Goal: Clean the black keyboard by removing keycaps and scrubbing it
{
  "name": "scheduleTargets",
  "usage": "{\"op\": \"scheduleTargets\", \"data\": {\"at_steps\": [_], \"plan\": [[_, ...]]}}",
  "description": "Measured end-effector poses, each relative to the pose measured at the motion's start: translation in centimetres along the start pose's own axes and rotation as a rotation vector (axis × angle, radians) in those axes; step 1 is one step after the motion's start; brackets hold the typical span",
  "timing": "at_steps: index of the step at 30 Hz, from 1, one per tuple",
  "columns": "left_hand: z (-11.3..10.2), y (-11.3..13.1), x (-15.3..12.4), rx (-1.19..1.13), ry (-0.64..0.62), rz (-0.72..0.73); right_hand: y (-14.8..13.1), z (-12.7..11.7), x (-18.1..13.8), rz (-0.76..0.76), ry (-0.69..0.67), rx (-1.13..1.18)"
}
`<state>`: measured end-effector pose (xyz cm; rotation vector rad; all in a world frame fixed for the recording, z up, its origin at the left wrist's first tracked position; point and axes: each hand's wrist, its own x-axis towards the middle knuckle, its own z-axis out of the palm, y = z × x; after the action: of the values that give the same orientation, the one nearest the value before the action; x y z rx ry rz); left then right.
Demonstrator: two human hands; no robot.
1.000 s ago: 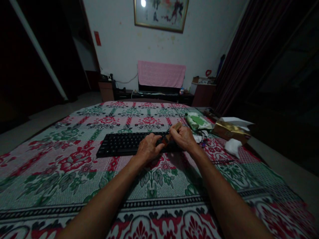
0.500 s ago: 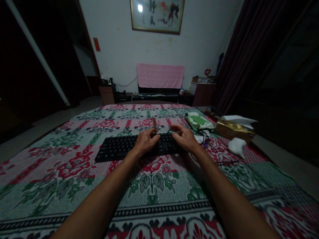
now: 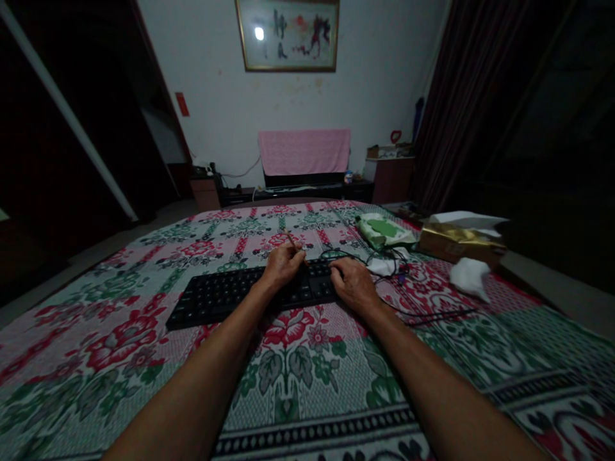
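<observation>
A black keyboard (image 3: 225,294) lies across a flowered red and green cloth (image 3: 298,371). My left hand (image 3: 282,264) is over the keyboard's right half, fingers closed on a thin brown brush handle (image 3: 293,243) that sticks up and back. My right hand (image 3: 353,283) rests on the keyboard's right end, its fingers curled down on the keys; I cannot make out anything in it. A black cable (image 3: 384,259) loops just beyond it.
To the right lie a green and white packet (image 3: 384,232), a gold tissue box (image 3: 456,242) and a crumpled white tissue (image 3: 469,276). A low cabinet with a pink cloth (image 3: 303,151) stands at the far wall, under a framed picture (image 3: 287,35).
The brush passed from between both hands into my left hand alone. My right hand let go and dropped onto the keyboard's right end. The view tilted down a little.
</observation>
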<state>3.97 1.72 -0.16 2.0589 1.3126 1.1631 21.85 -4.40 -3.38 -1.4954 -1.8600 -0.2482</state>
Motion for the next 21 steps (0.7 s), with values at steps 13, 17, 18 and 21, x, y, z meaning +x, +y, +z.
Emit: {"op": "scheduleTargets", "data": {"at_steps": [13, 17, 18, 21], "plan": [[-1.3, 0.9, -0.6, 0.024, -0.406, 0.09, 0.3, -0.6, 0.2, 0.042, 0.056, -0.025], [-1.5, 1.2, -0.7, 0.059, -0.338, 0.108, 0.5, -0.6, 0.2, 0.045, 0.068, -0.039], [-1.6, 1.3, -0.7, 0.071, -0.315, 0.12, 0.5, -0.5, 0.2, 0.044, 0.066, -0.042], [-1.7, 1.4, -0.8, 0.099, -0.36, 0.153, 0.6, -0.4, 0.2, 0.035, 0.061, -0.045]]}}
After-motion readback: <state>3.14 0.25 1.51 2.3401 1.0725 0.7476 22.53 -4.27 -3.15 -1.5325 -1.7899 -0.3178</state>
